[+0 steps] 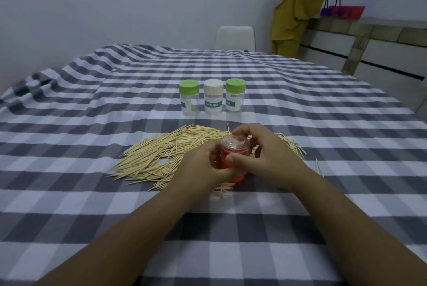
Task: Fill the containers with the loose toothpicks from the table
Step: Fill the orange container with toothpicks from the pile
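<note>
The red container (232, 158) sits between both hands, above the toothpicks (159, 156); left hand (203, 165) and right hand (261, 154) grip it with curled fingers.

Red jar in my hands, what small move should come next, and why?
Probably pick up a pinch of toothpicks with the right hand and feed them in. Both hands grip the red jar, the left hand around its side, its clear end points up, and the pile lies loose on the checked cloth. Whether it is open is unclear.
</note>
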`<state>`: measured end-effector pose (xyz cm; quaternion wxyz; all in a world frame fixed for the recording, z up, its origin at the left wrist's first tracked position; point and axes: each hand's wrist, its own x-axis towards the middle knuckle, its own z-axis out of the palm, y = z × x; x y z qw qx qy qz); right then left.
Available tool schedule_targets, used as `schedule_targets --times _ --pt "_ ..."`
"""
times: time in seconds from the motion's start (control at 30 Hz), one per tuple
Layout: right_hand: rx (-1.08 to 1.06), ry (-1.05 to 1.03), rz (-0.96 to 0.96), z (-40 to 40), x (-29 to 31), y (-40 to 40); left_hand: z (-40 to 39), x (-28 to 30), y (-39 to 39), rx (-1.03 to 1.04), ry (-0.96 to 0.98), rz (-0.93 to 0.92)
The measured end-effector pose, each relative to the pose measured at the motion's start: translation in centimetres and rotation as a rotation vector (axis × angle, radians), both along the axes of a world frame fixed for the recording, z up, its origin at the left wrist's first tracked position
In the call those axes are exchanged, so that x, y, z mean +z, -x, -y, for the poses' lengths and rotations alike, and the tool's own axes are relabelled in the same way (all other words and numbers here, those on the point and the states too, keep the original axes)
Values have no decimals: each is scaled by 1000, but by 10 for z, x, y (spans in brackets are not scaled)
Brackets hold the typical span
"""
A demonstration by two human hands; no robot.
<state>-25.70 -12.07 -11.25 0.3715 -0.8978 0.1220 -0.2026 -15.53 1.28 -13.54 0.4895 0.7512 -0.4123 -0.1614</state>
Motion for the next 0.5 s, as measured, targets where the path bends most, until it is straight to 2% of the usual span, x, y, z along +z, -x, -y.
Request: schedule_targets --times 0.17,0.37,0.5 --pt "6 95 -14 -5 -5 -5 -1 -2 -3 18 7 69" --pt "-86 81 41 -9 -10 -10 -1 -5 -3 5 -17 96" --pt "-70 38 63 -7 -10 -8 -1 -6 -6 -8 -5 71"
